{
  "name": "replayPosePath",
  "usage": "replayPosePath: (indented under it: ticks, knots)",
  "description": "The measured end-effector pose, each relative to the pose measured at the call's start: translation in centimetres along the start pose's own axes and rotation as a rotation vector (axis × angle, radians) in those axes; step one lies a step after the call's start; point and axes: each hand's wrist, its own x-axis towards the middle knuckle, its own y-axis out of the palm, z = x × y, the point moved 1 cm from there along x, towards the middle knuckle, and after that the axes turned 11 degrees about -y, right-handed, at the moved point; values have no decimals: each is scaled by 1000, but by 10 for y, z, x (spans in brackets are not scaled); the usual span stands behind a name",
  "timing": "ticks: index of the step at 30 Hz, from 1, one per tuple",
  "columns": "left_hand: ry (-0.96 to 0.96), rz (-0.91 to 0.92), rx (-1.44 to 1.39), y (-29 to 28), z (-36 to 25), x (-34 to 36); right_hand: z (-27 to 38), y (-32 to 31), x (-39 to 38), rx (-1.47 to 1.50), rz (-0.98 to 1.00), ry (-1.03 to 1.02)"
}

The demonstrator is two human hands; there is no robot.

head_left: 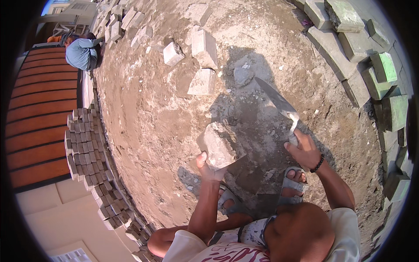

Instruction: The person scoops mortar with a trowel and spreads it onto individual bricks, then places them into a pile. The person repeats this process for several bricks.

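Observation:
My left hand (207, 171) grips a rough, pale concrete paver block (222, 142) low in the middle of the head view, thumb along its left side. In my right hand (304, 149) is a pointed metal trowel (275, 98), held by the handle, its blade angled up and left. The trowel's tip is beside or over a grey, crumbly lump (244, 74) on the dirt ground (144, 113); whether they touch I cannot tell. Above that, several loose paver blocks (204, 48) lie on the soil. My sandalled feet (291, 185) are below my hands.
Several pavers (354, 48) line the right edge. On the left, stacked pavers (85, 144) run along a slatted orange-brown gate (37, 118) and a beige wall (52, 218). A person in a blue top (80, 54) crouches at the upper left, near more scattered blocks (128, 19).

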Motion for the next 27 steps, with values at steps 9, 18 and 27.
replayPosePath:
  ticks: [9, 18, 27]
  knots:
    - [-164, 639, -349, 18, 6, 31, 22, 23, -15, 239, -42, -145]
    - [-88, 354, -245, 20, 19, 38, 69, 46, -35, 409, 131, -106]
    - [4, 288, 63, 27, 18, 43, 31, 48, -48, 502, 243, 157]
